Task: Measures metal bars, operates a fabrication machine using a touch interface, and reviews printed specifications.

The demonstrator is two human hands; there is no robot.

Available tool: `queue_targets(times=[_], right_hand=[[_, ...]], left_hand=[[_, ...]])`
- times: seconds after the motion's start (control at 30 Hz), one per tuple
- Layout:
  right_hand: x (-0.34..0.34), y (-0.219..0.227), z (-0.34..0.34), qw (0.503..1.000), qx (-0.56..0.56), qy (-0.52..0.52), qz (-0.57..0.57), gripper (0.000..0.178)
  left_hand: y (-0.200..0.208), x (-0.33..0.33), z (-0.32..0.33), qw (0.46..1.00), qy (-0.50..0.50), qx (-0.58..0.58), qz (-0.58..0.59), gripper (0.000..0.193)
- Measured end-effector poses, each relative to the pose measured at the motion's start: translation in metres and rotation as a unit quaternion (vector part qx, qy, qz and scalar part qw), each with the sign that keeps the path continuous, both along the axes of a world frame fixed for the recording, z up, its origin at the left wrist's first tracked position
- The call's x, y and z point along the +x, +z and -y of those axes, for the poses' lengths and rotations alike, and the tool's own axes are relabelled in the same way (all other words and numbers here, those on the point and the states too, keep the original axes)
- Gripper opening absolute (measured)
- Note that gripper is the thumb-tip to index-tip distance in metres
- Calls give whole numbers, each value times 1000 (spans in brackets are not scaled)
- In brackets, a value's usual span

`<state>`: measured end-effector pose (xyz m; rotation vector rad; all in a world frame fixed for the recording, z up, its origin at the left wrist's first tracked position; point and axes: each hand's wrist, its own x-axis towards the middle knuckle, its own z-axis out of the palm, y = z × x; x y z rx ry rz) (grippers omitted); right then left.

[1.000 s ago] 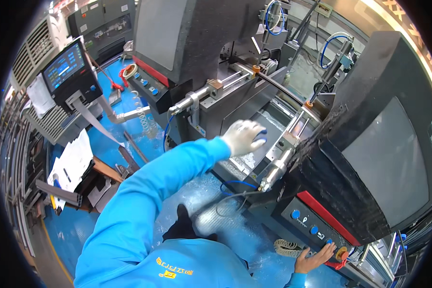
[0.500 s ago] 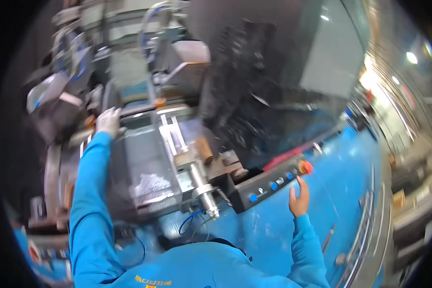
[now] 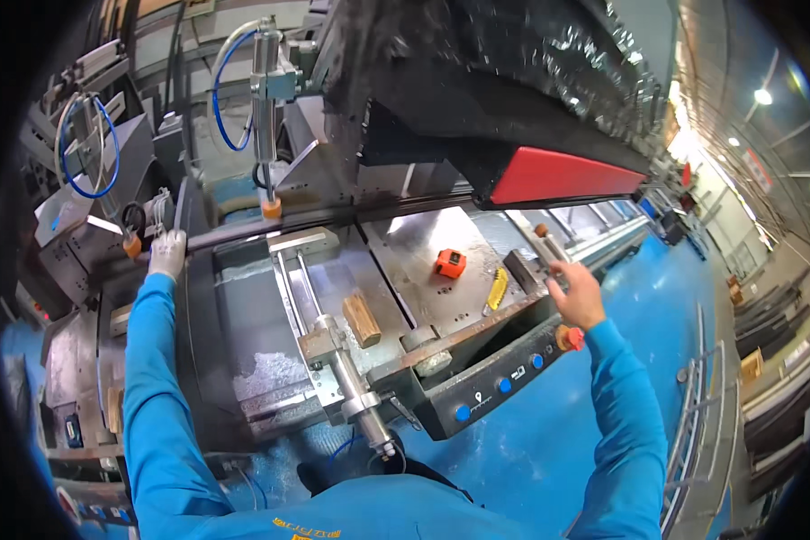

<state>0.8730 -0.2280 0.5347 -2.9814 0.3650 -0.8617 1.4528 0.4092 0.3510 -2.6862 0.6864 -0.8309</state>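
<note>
My left hand (image 3: 166,254), in a pale glove, is closed over the left part of a long dark bar (image 3: 319,219) that runs across the back of the machine bed. Bare and open, my right hand (image 3: 578,295) hovers above the front right edge of the bed, thumb and fingers apart. Just beyond its fingertips is a metal clamp rod (image 3: 553,249). A red-orange tape measure (image 3: 450,263) and a yellow utility knife (image 3: 497,290) lie on the metal plate (image 3: 414,247) to its left. Below that hand, a red knob (image 3: 569,338) sits on the control panel (image 3: 445,407).
A black hood (image 3: 459,90) with a red edge panel (image 3: 562,177) stands raised over the right side. A wooden block (image 3: 361,320) lies beside a pneumatic clamp cylinder (image 3: 355,396). Upright cylinders with blue hoses (image 3: 216,99) stand behind. The floor (image 3: 522,441) is blue.
The dark hood has gone up, exposing the plate with tape measure and knife. My right hand has moved from beside the red knob up over the bed edge. The view has shifted.
</note>
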Motion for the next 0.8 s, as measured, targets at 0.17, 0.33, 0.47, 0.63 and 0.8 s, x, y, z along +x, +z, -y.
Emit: queue_targets(times=[0.17,0.33,0.47,0.63,0.8], right_hand=[[108,-20,90,992,-107,39,-59,33],[239,-68,152,962,-225,69,-136,32],[310,-117,209,957,-195,85,-194,44],[363,-145,233,935,-261,90,-221,56],[411,-176,310,925,-253,68,-274,59]], left_hand=[[110,-92,27,1000,-27,8,8,36],[179,-214,3,1000,-19,12,4,39],[204,-322,25,993,-76,-56,-66,48],[172,-437,30,994,-20,-41,-99,51],[134,-473,52,983,26,-76,-164,47]])
